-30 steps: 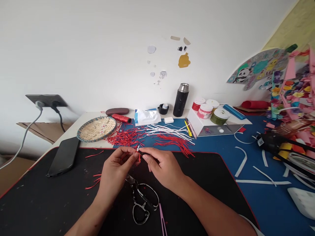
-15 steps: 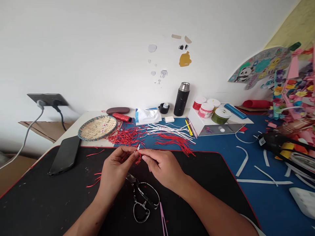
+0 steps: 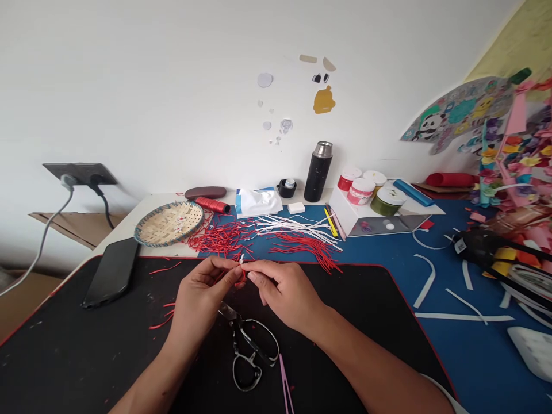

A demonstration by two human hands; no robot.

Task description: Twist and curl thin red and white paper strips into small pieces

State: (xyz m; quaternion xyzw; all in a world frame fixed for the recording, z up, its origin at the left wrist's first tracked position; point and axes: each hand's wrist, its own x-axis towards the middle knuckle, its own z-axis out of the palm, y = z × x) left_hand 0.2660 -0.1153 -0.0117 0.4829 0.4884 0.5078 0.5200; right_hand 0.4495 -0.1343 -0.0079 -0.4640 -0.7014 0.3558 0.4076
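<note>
Over the black mat [image 3: 353, 345] my two hands meet at the fingertips. My left hand [image 3: 210, 288] pinches a small red and white cord piece [image 3: 242, 260], its white tip poking up between the fingers and red strands below. My right hand [image 3: 282, 293] is closed at the same piece, index finger and thumb against the red cord. Much of the piece is hidden by fingers. Just beneath the hands lie scissors [image 3: 255, 351] with dark, worn handles, blades partly behind my left hand. Pink tweezers [image 3: 285, 384] rest beside the handles.
Behind the mat are loose red cords [image 3: 222, 237], white cords [image 3: 297, 227], a woven basket [image 3: 144, 225], a red thread spool [image 3: 212, 204] and a black flask [image 3: 318, 175]. A phone [image 3: 111, 273] lies left. Paint jars [image 3: 388, 200] stand on a white box; paper strips [image 3: 463, 317] lie right.
The fingers have shifted only slightly around the cord piece, both hands staying in the same place. The camera view has moved a little. Nothing else has visibly changed.
</note>
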